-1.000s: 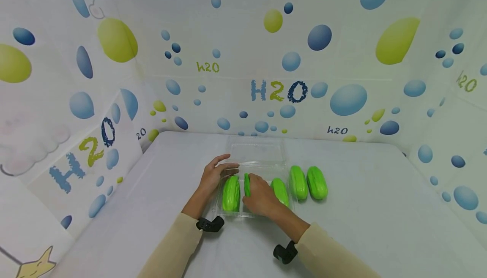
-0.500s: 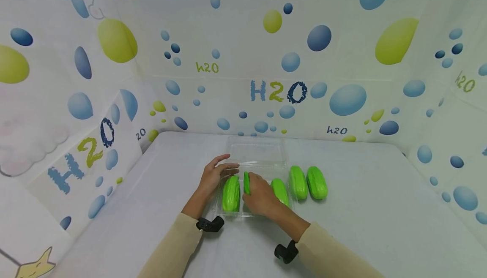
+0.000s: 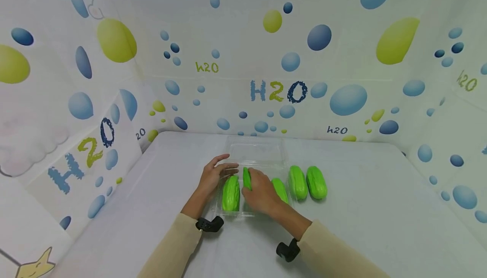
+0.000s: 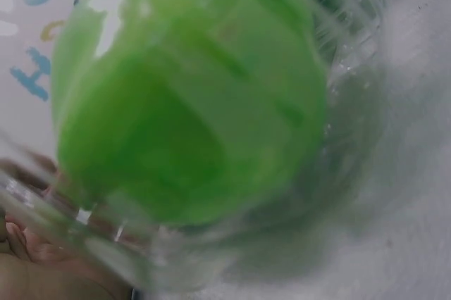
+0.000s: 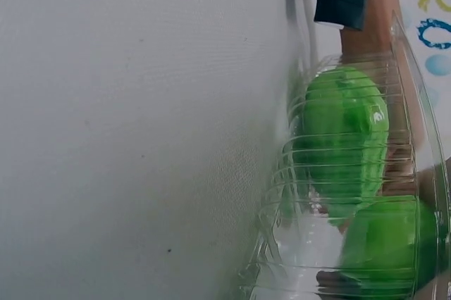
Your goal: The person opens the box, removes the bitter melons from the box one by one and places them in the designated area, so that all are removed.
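Observation:
A clear plastic clamshell box (image 3: 228,213) lies on the table with its lid (image 3: 256,151) folded back, away from me. My right hand (image 3: 261,191) reaches into it and grips an oblong, ridged, glossy green vegetable (image 3: 247,178), mostly covered by that hand. To its left in the box sits a similar green vegetable (image 3: 231,193), large in the left wrist view (image 4: 190,103). Another green vegetable (image 3: 279,189) lies at the box's right, partly behind my right hand. My left hand (image 3: 212,178) rests at the box's left side, its fingers extended over the rim and grasping nothing.
Two more green vegetables (image 3: 298,183) (image 3: 317,183) lie side by side on the white tabletop (image 3: 365,210), just right of the box. A patterned curtain (image 3: 228,37) stands behind the table and at both sides. Black wrist cameras (image 3: 288,250) sit on both wrists.
My right hand and the green vegetable in it have shifted slightly away from me. The left hand and the two vegetables outside the box have stayed in place.

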The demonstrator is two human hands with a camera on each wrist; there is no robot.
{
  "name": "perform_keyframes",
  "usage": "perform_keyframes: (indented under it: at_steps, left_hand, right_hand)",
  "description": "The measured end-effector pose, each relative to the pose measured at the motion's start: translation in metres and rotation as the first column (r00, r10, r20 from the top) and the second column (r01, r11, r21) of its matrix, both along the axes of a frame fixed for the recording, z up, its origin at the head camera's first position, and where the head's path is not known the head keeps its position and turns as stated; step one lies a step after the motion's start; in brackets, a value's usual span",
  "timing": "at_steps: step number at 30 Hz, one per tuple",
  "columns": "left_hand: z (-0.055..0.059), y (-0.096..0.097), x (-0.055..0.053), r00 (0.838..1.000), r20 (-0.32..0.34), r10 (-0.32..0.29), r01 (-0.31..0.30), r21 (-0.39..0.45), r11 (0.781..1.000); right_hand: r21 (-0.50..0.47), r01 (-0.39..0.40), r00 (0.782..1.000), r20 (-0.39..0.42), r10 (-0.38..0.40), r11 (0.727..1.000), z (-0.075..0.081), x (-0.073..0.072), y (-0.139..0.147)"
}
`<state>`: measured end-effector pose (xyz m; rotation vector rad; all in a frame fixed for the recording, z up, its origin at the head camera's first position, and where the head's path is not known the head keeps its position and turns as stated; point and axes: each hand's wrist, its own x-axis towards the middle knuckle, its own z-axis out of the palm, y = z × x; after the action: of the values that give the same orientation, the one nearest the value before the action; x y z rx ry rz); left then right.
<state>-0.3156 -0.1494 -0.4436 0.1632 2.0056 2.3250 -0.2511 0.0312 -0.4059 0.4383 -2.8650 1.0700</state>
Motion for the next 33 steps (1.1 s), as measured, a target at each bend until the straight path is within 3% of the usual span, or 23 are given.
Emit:
perform_keyframes:
  at_steps: [19,28,33]
  left_hand:
    - [0.0,0.0,0.0,1.0,0.008,0.01,-0.01,-0.011,1.0]
    - [-0.001,0.0,0.0,1.0,0.005,0.01,-0.01,-0.03,0.999]
    - [-0.002,0.0,-0.001,1.0,0.007,0.014,-0.014,-0.038,0.999]
  right_hand:
    - [-0.023,0.075,0.995,-0.067,-0.076,0.997,0.009,-0.004,0.009]
    - [-0.111,0.118,0.981,-0.139,-0.133,0.987,0.013,-0.004,0.017]
    - [-0.11,0.123,0.981,-0.136,-0.138,0.986,0.018,-0.003,0.024]
